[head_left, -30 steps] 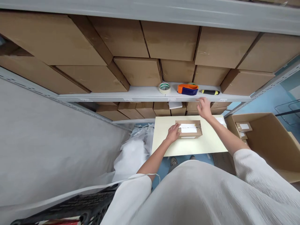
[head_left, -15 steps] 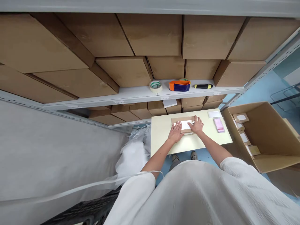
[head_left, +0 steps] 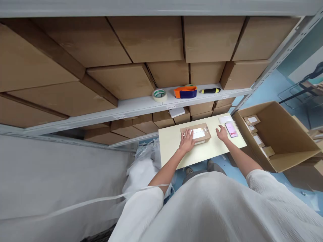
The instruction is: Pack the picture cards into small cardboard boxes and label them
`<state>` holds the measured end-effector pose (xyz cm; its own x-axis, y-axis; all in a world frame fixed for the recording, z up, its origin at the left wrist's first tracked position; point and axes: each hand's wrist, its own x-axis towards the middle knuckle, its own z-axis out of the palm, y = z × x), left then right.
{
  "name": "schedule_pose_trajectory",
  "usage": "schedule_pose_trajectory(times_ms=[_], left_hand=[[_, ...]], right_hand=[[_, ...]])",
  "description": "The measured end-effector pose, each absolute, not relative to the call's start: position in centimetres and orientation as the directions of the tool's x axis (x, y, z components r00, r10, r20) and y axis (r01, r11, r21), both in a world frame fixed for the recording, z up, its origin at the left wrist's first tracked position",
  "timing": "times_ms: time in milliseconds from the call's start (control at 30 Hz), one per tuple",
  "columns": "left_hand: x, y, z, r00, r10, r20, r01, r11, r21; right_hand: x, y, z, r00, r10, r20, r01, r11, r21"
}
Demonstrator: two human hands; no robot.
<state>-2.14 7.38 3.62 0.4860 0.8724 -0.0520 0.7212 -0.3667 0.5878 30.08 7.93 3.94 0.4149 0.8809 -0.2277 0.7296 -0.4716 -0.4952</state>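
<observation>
A small brown cardboard parcel (head_left: pixel 205 130) with a white label lies on a pale yellow table (head_left: pixel 191 154). My left hand (head_left: pixel 187 140) rests flat on the parcel's left end, fingers spread. To the parcel's right, my right hand (head_left: pixel 222 133) hovers low over the table with fingers loosely apart, holding nothing. It is just left of a pink phone (head_left: pixel 230 129), which lies beside a white paper (head_left: pixel 225 119).
A grey shelf (head_left: pixel 141 105) above the table carries a roll of tape (head_left: pixel 159 95), an orange and blue tape dispenser (head_left: pixel 186 91) and a yellow-black cutter (head_left: pixel 210 90), backed by large cartons. A big open carton (head_left: pixel 280 134) with several small parcels stands right. White plastic wrap (head_left: pixel 143 164) lies left.
My right hand came down from the shelf onto the parcel, then slid off to the right toward the phone. My left hand stayed on the parcel. The view swung rightward.
</observation>
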Motion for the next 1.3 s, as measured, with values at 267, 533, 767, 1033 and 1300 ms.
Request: schedule_pose_trajectory(times_ms=[267,533,767,1033,1300], left_hand=[[6.8,9.9,4.8,0.586,0.810,-0.036,0.673,-0.461,0.579],[17.7,13.1,4.7,0.632,0.775,-0.026,0.632,-0.496,0.595],[24.5,14.3,1.9,0.431,0.888,-0.160,0.644,-0.178,0.744],[26.2,14.1,0.0,0.332,0.916,-0.226,0.622,-0.032,0.782],[25.7,13.5,-1.9,0.294,0.918,-0.264,0.594,0.041,0.804]], right_hand=[[37.9,7.6,3.3,0.426,0.862,-0.276,0.754,-0.507,-0.418],[47.8,13.6,2.3,0.330,0.888,-0.319,0.781,-0.447,-0.437],[52.1,21.1,0.6,0.105,0.913,-0.395,0.824,-0.302,-0.480],[48.0,25.4,-4.3,-0.110,0.887,-0.449,0.917,-0.084,-0.390],[48.6,27.2,-7.9,-0.158,0.896,-0.415,0.927,-0.010,-0.375]])
